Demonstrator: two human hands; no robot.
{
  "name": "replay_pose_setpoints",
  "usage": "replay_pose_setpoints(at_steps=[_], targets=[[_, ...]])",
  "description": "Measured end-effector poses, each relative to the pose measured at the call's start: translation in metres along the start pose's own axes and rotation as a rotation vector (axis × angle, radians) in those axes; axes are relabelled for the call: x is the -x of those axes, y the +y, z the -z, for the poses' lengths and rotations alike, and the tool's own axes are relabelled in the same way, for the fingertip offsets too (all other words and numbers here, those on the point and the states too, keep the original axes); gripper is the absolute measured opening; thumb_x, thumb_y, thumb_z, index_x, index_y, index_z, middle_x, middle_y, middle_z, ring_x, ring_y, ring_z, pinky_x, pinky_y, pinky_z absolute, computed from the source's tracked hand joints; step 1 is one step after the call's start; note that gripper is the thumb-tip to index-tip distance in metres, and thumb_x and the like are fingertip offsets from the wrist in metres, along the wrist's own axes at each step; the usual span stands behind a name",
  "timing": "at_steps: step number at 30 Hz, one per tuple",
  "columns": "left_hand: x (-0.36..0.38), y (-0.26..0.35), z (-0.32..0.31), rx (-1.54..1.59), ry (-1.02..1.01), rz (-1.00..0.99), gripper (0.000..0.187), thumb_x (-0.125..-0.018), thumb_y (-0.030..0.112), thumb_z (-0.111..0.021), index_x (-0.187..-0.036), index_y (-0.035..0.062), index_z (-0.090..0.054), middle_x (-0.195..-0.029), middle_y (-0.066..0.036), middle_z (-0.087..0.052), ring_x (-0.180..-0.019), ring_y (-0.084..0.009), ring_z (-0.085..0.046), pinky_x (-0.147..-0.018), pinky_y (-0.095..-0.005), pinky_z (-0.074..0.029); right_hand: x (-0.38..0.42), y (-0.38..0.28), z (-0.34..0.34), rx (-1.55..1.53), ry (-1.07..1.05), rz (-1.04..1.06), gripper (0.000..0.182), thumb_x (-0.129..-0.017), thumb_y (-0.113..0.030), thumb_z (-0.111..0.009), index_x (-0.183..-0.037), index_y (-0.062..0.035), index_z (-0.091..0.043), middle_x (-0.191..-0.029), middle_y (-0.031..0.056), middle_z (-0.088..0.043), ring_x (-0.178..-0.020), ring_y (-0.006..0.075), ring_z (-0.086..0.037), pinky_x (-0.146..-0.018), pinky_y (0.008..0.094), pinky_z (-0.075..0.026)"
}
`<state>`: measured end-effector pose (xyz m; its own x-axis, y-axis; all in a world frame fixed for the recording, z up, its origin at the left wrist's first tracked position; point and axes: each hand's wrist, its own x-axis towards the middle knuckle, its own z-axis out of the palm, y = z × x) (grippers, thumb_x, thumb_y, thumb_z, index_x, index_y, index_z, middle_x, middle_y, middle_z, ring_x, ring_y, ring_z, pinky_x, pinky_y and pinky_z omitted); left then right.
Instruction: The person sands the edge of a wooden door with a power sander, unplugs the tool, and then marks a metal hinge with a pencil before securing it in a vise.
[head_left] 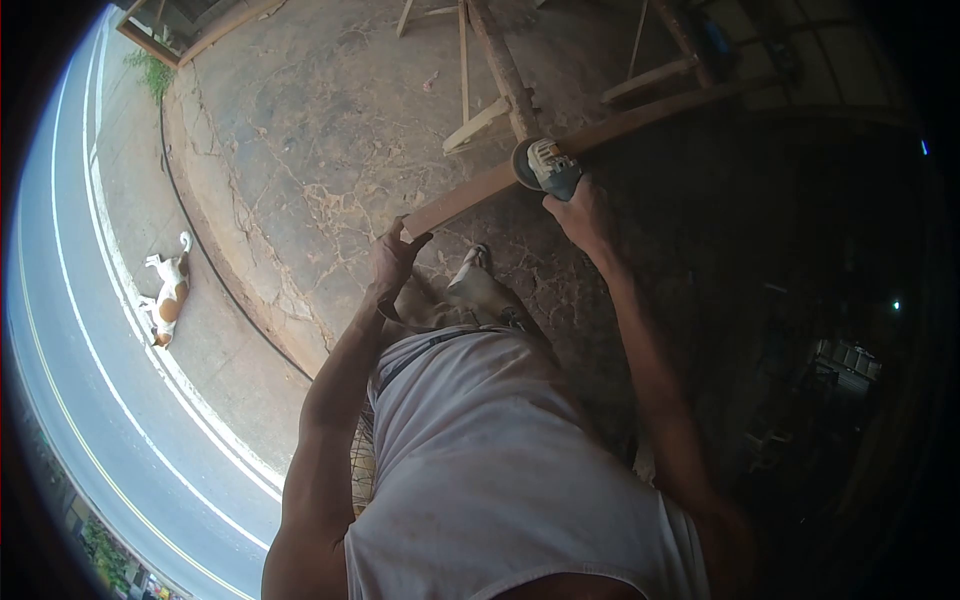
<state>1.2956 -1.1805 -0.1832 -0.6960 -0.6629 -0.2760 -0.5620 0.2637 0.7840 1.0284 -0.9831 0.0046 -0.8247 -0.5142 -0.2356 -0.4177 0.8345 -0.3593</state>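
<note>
A long wooden board (465, 198) runs from the centre up to the right, lying across a wooden trestle (508, 75). At its near end my left hand (396, 258) is closed around the board's tip. My right hand (583, 214) grips the dark rear body of an angle grinder (553, 168). The grinder's round disc (524, 164) is at the board's surface, close to where the board crosses the trestle. Whether the disc is spinning cannot be made out.
A second trestle (655, 78) stands at the upper right. On the left, a brown and white dog (172, 296) lies on the pavement beside a road (60, 330). A dark cable (225, 285) runs along the ground. A wooden frame (150, 42) is at the upper left.
</note>
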Motion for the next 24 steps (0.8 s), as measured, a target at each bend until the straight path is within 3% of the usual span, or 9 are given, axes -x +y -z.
replay_pose_setpoints(at_steps=[4,8,13,17,24], targets=[[0.001,-0.002,-0.002,-0.018,0.032,-0.018,0.054,-0.089,0.048,-0.081,-0.131,0.0175,-0.066,-0.101,-0.020,-0.078,-0.093,-0.0408,-0.076,-0.075,-0.0491,-0.058,0.054,-0.076,-0.029,0.049,-0.223,0.185,0.063,-0.084,-0.037,-0.078,-0.121,0.0092,-0.058,-0.102,0.0325,-0.072,-0.098,0.0486,-0.072,-0.085,0.0524,-0.058],[-0.004,-0.014,-0.009,-0.024,0.027,-0.002,0.053,-0.090,0.046,-0.080,-0.131,0.0161,-0.065,-0.100,-0.021,-0.077,-0.093,-0.0412,-0.075,-0.075,-0.0491,-0.058,0.067,-0.103,-0.049,0.128,-0.323,0.343,0.065,-0.085,-0.038,-0.078,-0.126,0.0071,-0.055,-0.101,0.0322,-0.072,-0.099,0.0485,-0.072,-0.088,0.0546,-0.057],[0.002,0.001,-0.001,0.033,0.044,-0.042,0.051,-0.091,0.043,-0.080,-0.132,0.0153,-0.065,-0.098,-0.023,-0.077,-0.093,-0.0416,-0.075,-0.075,-0.0492,-0.057,0.038,-0.060,-0.036,0.163,-0.178,0.283,0.059,-0.085,-0.036,-0.077,-0.119,0.0069,-0.057,-0.101,0.0331,-0.072,-0.100,0.0492,-0.071,-0.087,0.0551,-0.056],[0.005,0.017,0.011,-0.014,-0.027,0.066,0.052,-0.091,0.043,-0.080,-0.133,0.0170,-0.064,-0.099,-0.022,-0.077,-0.094,-0.0421,-0.075,-0.076,-0.0493,-0.057,0.032,-0.054,-0.026,0.138,-0.157,0.212,0.063,-0.084,-0.038,-0.077,-0.122,0.0085,-0.057,-0.101,0.0325,-0.072,-0.097,0.0488,-0.073,-0.085,0.0538,-0.058],[0.002,-0.011,-0.001,0.004,0.034,-0.043,0.051,-0.091,0.041,-0.080,-0.132,0.0176,-0.063,-0.101,-0.023,-0.076,-0.096,-0.0429,-0.074,-0.076,-0.0506,-0.056,0.066,-0.111,-0.063,0.151,-0.267,0.433,0.061,-0.084,-0.039,-0.078,-0.119,0.0077,-0.058,-0.098,0.0311,-0.073,-0.097,0.0470,-0.073,-0.085,0.0512,-0.060]])
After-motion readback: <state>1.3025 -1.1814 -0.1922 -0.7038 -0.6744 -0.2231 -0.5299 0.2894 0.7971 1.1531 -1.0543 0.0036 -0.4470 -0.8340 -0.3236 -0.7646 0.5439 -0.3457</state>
